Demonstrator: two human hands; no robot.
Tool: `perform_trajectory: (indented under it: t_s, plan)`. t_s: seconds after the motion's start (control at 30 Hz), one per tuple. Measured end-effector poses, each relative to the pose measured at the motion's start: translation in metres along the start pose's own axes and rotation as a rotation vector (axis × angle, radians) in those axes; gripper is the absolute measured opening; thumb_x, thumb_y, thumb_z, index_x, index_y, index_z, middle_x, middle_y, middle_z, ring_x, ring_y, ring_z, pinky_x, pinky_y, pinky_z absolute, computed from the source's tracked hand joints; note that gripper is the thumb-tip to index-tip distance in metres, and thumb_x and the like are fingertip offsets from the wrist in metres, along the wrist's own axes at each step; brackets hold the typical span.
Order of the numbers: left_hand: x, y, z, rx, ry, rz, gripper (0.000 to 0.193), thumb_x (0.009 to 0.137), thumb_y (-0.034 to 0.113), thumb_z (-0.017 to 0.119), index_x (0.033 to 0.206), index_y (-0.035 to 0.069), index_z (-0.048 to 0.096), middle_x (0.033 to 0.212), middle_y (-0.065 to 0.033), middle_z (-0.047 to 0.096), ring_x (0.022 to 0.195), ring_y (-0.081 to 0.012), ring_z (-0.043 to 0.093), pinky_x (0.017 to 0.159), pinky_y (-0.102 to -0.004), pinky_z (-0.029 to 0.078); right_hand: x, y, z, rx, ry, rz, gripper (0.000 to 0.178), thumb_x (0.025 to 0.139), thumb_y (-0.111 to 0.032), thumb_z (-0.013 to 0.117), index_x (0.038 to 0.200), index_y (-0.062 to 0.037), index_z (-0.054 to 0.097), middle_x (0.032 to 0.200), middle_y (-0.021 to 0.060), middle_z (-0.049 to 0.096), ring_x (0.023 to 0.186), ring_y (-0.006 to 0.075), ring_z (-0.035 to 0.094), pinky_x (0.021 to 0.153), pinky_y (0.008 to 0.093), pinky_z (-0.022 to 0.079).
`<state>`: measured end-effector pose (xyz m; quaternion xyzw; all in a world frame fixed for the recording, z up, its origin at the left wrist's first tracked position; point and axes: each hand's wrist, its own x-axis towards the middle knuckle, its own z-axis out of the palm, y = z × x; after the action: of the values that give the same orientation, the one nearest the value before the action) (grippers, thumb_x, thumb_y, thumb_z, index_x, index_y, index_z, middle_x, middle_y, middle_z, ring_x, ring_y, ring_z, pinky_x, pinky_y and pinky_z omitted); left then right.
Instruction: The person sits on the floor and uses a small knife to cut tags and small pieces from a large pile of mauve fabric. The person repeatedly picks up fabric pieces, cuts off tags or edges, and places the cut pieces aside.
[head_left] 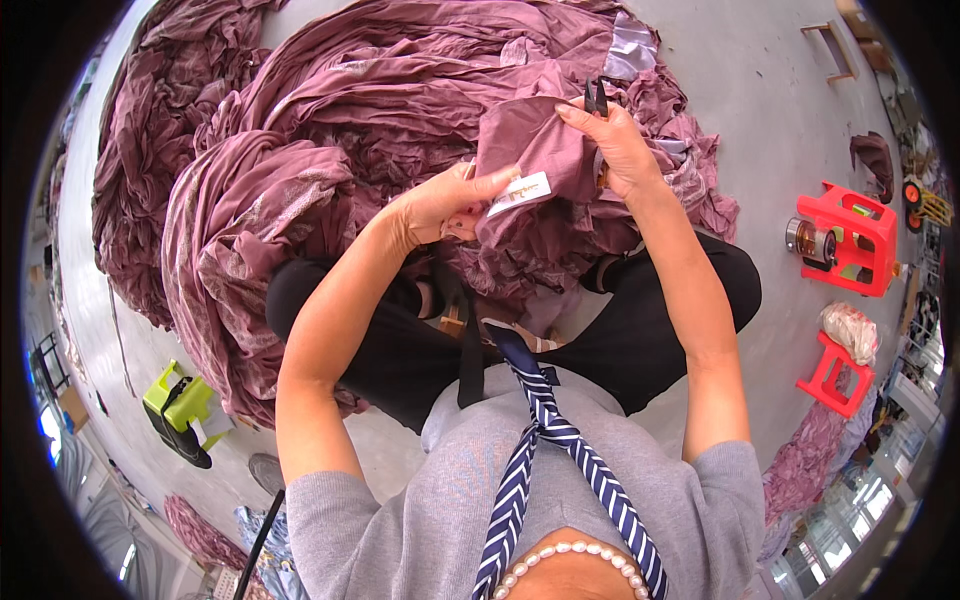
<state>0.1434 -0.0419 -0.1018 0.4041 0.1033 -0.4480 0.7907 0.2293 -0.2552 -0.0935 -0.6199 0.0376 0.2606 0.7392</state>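
Observation:
My left hand [455, 200] is closed on the edge of a mauve cloth, with its thumb over a white label [522, 193] that bears print. The raised mauve cloth panel [535, 140] stretches between both hands. At the panel's far right corner, the thumb and fingers of my right hand [618, 150] pinch the cloth. Black thread snips [596, 98] stick up out of that same hand, points away from me; their lower part is hidden in the palm. Below and beyond the hands lies a big heap of mauve fabric [370, 85], partly on my lap.
On the right stand a red plastic stool [860, 240] with a metal-ended cylinder beside it, and a smaller red stool [835, 378] with a whitish bundle [848, 332]. A lime-green stool [185, 405] is at left. A wooden frame [828, 52] lies far right.

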Motion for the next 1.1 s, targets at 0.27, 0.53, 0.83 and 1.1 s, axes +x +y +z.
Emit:
perform_trajectory:
  t_s: [0.27,0.53,0.83,1.1]
  plan:
    - [0.001,0.008,0.025,0.373,0.184,0.313,0.02,0.076,0.012,0.071,0.091,0.007,0.059,0.068,0.0068,0.051,0.054,-0.0019,0.041,0.046,-0.0166,0.029,-0.029,-0.035,0.034,0.088,-0.324,-0.016,0.019,0.086,-0.021,0.063,0.097,-0.0048,0.062,0.073,0.0006,0.061,0.061,0.0049,0.055,0.053,0.0146,0.039]
    - [-0.023,0.039,-0.019,-0.315,0.428,0.614,0.018,0.083,0.008,0.043,0.097,0.001,0.053,0.071,-0.0088,0.058,0.039,-0.0072,0.034,0.037,-0.0205,0.027,0.004,0.018,-0.003,-0.226,-0.073,-0.415,0.048,0.082,-0.018,0.068,0.12,0.002,0.048,0.111,0.0103,0.06,0.065,0.003,0.053,0.058,0.0146,0.044]
    - [-0.059,0.057,-0.057,-0.511,-0.016,1.017,0.026,0.091,0.021,0.042,0.098,-0.001,0.055,0.09,-0.015,0.062,0.043,-0.0112,0.035,0.041,-0.0231,0.028,-0.01,0.119,0.013,-1.001,0.05,-0.415,0.093,0.058,-0.032,0.082,0.133,-0.0047,0.036,0.125,0.0143,0.05,0.089,0.0266,0.061,0.074,0.0337,0.05]
    - [-0.087,0.069,-0.058,-0.489,-0.095,1.184,0.032,0.091,0.024,0.039,0.097,-0.003,0.056,0.072,-0.0106,0.057,0.043,-0.0111,0.028,0.041,-0.0241,0.026,-0.008,0.194,0.019,-1.041,0.55,-0.422,0.096,0.057,-0.025,0.082,0.135,-0.0048,0.03,0.129,0.0187,0.044,0.115,0.0344,0.047,0.089,0.0378,0.043]
